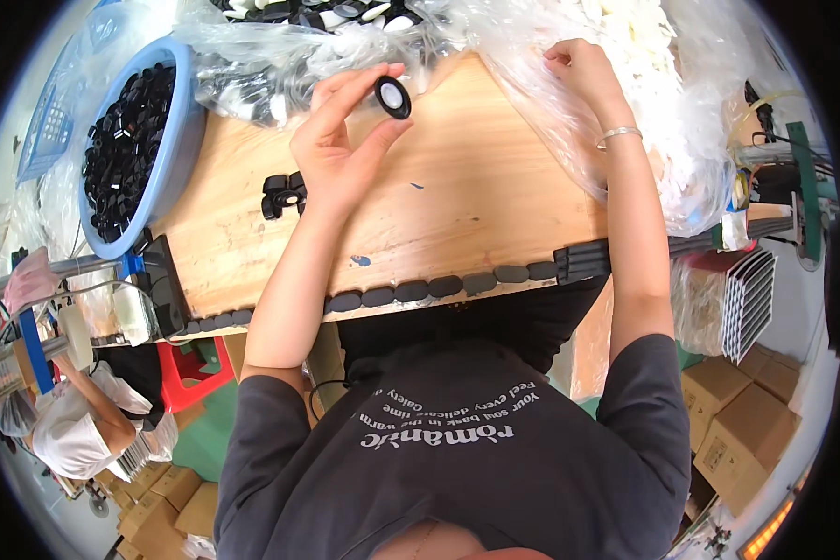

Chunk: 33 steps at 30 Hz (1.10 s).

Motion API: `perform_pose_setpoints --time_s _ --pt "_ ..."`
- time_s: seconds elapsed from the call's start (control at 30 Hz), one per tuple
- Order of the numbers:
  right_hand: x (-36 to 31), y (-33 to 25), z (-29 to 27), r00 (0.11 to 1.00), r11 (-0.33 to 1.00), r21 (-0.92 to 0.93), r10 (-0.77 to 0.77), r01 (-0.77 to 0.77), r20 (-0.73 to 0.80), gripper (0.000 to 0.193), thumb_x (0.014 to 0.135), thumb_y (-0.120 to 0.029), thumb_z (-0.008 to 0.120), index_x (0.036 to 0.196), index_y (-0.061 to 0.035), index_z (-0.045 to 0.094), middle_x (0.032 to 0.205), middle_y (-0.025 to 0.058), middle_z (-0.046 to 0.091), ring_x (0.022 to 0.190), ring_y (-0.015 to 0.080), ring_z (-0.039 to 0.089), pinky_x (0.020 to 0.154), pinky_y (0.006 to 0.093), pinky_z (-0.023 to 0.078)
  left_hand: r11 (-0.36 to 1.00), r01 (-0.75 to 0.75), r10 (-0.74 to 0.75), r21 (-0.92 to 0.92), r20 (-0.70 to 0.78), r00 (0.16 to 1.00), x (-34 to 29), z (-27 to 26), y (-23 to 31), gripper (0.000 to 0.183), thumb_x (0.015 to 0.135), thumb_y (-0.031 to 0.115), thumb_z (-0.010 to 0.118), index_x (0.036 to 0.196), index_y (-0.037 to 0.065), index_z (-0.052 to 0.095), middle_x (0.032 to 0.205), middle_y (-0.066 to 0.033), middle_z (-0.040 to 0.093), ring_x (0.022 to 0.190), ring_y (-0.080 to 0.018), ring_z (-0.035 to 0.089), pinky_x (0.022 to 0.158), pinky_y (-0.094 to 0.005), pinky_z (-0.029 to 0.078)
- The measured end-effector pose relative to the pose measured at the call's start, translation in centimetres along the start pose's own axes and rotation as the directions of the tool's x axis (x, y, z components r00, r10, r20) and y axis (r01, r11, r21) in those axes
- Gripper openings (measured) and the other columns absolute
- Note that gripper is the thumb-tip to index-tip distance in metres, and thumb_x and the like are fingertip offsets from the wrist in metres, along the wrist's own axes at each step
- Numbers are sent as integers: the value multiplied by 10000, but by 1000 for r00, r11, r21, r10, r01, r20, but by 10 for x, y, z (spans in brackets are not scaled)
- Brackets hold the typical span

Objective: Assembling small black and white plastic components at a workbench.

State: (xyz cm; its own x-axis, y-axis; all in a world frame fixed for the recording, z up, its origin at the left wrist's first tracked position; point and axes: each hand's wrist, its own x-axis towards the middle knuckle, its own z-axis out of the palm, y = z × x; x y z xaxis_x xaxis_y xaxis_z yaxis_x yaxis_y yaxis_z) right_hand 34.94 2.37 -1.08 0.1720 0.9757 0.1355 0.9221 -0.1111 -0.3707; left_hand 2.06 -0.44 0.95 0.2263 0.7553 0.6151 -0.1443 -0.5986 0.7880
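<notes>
The left hand (334,145) pinched a black round piece (393,97) with a pale centre between fingertips and thumb, its visible long axis slanting from fingers toward thumb. The piece sat well left of the right hand (586,77), whose fingers curled over clear plastic (523,98) beside white pieces (637,37); whether they gripped anything could not be told.

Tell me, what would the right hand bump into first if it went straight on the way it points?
The right hand would likely meet the clear plastic sheeting first. It lies beside the curled fingers, but depth is unclear, so I can't tell whether they touch it.
</notes>
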Motion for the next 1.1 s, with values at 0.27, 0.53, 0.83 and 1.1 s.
perform_pose_setpoints --time_s 0.27,0.53,0.83,1.1 --pt "5 -1 5 993 998 17 69 -68 -95 129 795 -122 675 875 -22 679 803 124 687 717 233 648 685 318 507 999 15 -15 40 1 1000 0 1 0 509 641 -97 728 1126 36 648 1082 -58 665 1067 -175 524 953 -302 428" --pt "7 -3 5 998 998 -25 57 -58 -37 112 798 -133 659 842 -30 668 775 117 681 715 238 650 677 321 507 984 4 -12 176 48 999 -1 1 -1 488 644 -68 738 1110 52 662 1063 -41 671 1021 -169 528 925 -303 436" --pt "-61 -84 -41 988 749 661 58 54 -146 102 848 -97 662 875 -1 682 707 -15 639 587 45 545 535 181 423 929 -99 91 357 39 995 -3 -1 -5 474 619 12 793 1073 42 663 987 -77 668 962 -230 565 870 -340 448" --pt "-89 -155 -12 979 628 761 -200 162 -43 67 836 -26 657 790 19 639 653 -51 590 557 -26 463 490 141 346 895 -210 168 394 139 976 -5 9 2 449 635 6 781 1061 23 643 978 -113 660 890 -279 604 787 -350 486"
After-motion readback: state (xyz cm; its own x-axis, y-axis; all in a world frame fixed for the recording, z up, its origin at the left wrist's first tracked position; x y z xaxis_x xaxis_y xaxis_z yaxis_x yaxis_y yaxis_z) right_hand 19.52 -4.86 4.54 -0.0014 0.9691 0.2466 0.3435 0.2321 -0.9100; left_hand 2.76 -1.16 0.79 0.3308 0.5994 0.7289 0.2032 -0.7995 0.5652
